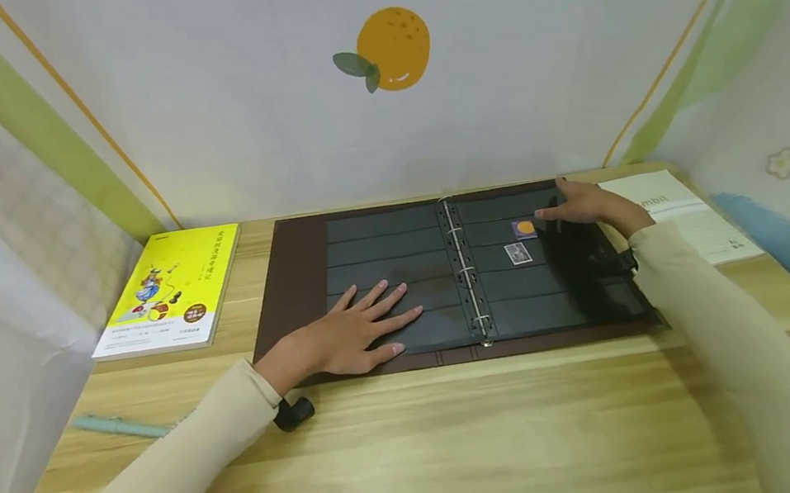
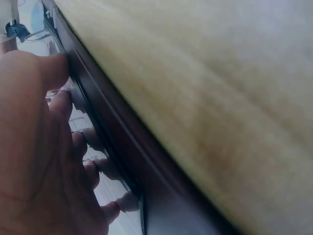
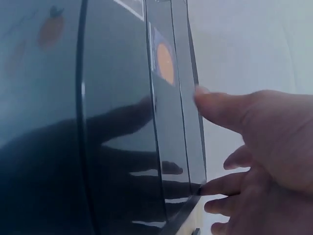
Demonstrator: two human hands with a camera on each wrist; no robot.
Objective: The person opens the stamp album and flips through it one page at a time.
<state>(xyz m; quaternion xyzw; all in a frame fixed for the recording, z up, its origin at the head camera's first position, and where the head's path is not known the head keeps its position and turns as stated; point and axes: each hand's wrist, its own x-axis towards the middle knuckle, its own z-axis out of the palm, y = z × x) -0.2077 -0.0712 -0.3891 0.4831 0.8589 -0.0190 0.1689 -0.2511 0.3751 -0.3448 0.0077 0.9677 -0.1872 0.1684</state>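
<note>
A ring-bound stamp album [image 1: 293, 268] with a dark brown cover lies open on the wooden table, showing black pocket pages. With fingers spread, my left hand [image 1: 347, 340] rests flat on the left page [image 1: 388, 247]. My right hand [image 1: 587, 203] is at the top right corner of the right page [image 1: 509, 315]; its thumb stands apart from the fingers, which are near the page's edge. Two stamps sit in that page: a purple one with an orange disc [image 3: 165, 62] and, below it, a grey one [image 1: 518, 253]. The left wrist view shows the left palm low over the album.
Metal rings [image 1: 469, 274] run down the album's middle. A yellow book [image 1: 176, 288] lies at the back left, and a pale green pen [image 1: 119, 426] is partly under the left sleeve. Behind the right arm is a white notebook [image 1: 691, 216]. Printed curtains [image 1: 236, 117] border the table.
</note>
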